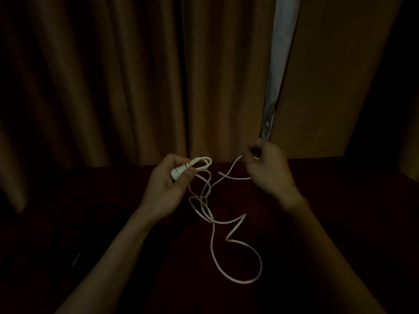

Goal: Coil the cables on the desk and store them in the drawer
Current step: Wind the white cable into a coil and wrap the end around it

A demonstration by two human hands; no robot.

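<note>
Brown curtains (113, 75) hang across the far side, and the whole scene is very dim. On the left of the dark red counter (317, 200), near the left forearm, lies a black shape (106, 214) too dark to identify.

The left hand (167, 184) is raised just above the far part of the counter, palm turned toward the right. Its fingers (176, 158) and thumb are curled round a tightly wound section (179, 172) of the white cable (236, 227). A short loop of that cable sticks out to the right of the grip.

From the wound section the loose cable drops in several overlapping curves between the two hands. It then runs nearer, kinks in a sharp zigzag, and ends in a wide open loop lying on the counter between the forearms.

The right hand (267, 168) is held at about the same height as the left, well apart from it, with its back toward the camera. Its fingers (251, 150) are bunched together and pinch a thin strand of the white cable. A second stretch passes just below the hand, and a short end shows to its left.

Above the right hand a narrow pale gap (278, 64) opens between the curtains.
</note>
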